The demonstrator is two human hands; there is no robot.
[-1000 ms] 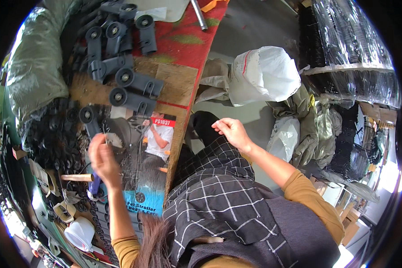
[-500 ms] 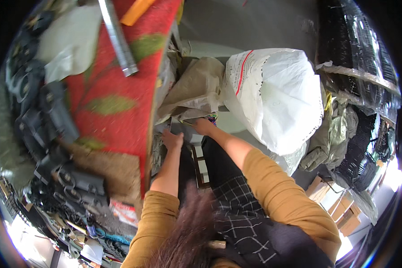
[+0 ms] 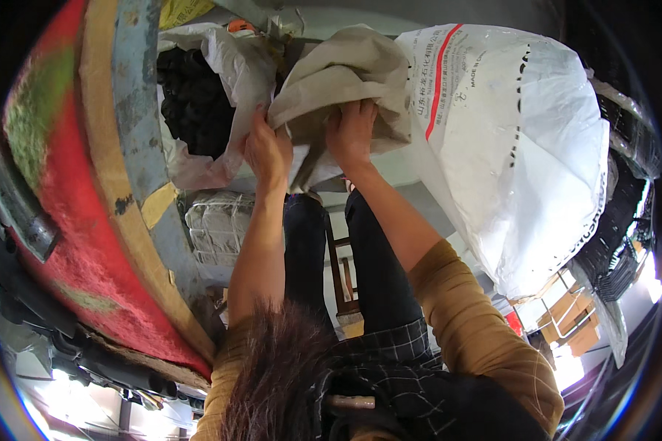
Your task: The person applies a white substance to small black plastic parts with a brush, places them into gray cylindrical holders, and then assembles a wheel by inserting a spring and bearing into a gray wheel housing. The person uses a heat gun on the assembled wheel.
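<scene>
A beige woven sack (image 3: 346,62) sags between my hands at the upper middle, its mouth folded and crumpled. With fingers closed, my left hand (image 3: 268,151) grips the left edge of its mouth. Just inside the opening, my right hand (image 3: 351,132) has its fingers curled on the cloth; the fingertips are partly hidden by the folds. What lies deeper in the sack cannot be seen. Left of my left hand stands an open whitish bag (image 3: 232,66) full of black parts (image 3: 191,103).
A large white sack (image 3: 507,147) with a red stripe bulges close to my right forearm. At the left runs a table edge (image 3: 118,184) with red patterned cloth (image 3: 59,198) on top. A wrapped clear-plastic bundle (image 3: 217,224) sits below it. Black parts are stacked at the far right.
My view has leaned in toward the sacks and away from the table. Both hands have reached farther forward, raising and spreading the beige sack's mouth. The bag of black parts has come into sight.
</scene>
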